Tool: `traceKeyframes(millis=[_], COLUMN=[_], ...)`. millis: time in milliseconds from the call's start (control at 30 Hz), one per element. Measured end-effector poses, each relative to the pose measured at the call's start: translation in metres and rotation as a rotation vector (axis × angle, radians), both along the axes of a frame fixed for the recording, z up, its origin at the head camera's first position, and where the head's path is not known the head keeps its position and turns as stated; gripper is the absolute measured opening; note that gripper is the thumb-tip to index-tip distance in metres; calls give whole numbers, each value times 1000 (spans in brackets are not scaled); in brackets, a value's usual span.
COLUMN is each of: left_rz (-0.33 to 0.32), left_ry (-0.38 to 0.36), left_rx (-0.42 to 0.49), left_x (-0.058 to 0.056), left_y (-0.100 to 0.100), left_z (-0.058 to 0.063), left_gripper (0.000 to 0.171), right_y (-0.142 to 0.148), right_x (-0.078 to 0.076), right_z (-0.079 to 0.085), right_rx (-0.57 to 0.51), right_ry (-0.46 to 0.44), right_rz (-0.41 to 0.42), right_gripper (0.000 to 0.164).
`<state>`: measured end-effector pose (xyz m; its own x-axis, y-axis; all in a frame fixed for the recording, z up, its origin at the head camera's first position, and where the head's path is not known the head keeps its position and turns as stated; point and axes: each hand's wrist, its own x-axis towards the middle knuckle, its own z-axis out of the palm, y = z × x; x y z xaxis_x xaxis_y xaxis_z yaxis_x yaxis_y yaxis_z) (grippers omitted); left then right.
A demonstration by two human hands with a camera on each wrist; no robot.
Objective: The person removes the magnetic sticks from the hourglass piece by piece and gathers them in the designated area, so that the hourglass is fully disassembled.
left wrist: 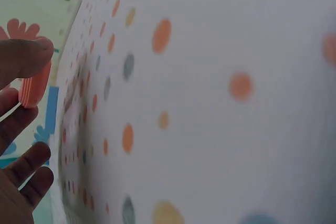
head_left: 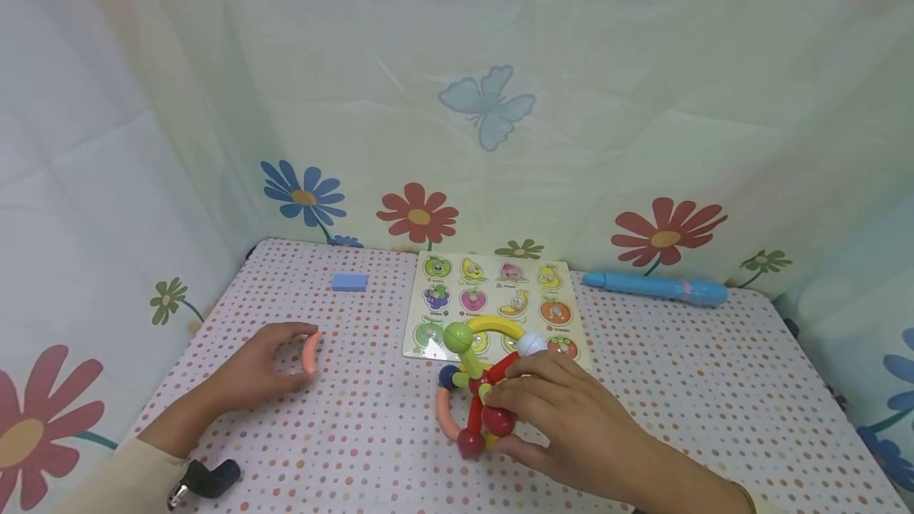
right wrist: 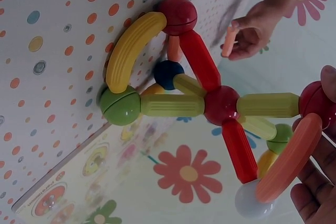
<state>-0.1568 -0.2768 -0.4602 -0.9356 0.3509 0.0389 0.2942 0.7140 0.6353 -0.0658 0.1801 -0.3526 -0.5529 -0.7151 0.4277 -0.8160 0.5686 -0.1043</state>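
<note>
Stick (head_left: 310,354), orange, between thumb (head_left: 294,381) and fingers (head_left: 295,329) of left hand (head_left: 255,367)

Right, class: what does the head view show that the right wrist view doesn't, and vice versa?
Only the head view: the light blue tube, small blue block and printed butterfly.
Only the right wrist view: the coral arc joining the white ball to the red ball by the right hand.
Both: the ball-and-stick model that hand holds, the left hand pinching a loose coral piece, and the fruit board.
</note>
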Motion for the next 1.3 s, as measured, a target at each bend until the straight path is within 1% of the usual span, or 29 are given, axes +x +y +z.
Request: traceKeyframes(millis=[100, 233, 400, 500, 767, 933, 1000, 1100, 1200, 1300], left_rz=[-7, -16, -8, -3, -13, -39, -48, -56, -76, -110], left_ry=[19, 47, 37, 20, 10, 18, 48, 106, 169, 227], left_rx=[-4, -32, -82, -102, -138, -173, -175, -147, -103, -66], left_x=[-2, -4, -3, -3, -3, -2, -1, 3, 8, 15], left_y=[-7, -14, -19, -20, -21, -18, -12, 5, 32, 62], left_z=[-4, -7, -8, -7, -3, 3, 8, 20, 37, 55], left_gripper=[70, 69, 70, 70, 69, 77, 75, 65, 55, 51], right_y=[0, 0, 1, 1, 1, 0, 0, 0, 1, 1], right_x=[1, 1, 1, 1, 1, 0, 0, 0, 0, 1], right_z=[1, 1, 1, 1, 0, -1, -1, -2, -2, -2], right_rx=[9, 13, 12, 9, -9, -33, -40, -35, -26, -29], right_ry=[-7, -8, -11, -10, -1, 16, 22, 20, 16, 15], right_rz=[-7, -8, -8, -7, 4, 23, 29, 26, 17, 16], right_gripper=[49, 48, 48, 49, 47, 48, 49, 49, 48, 49])
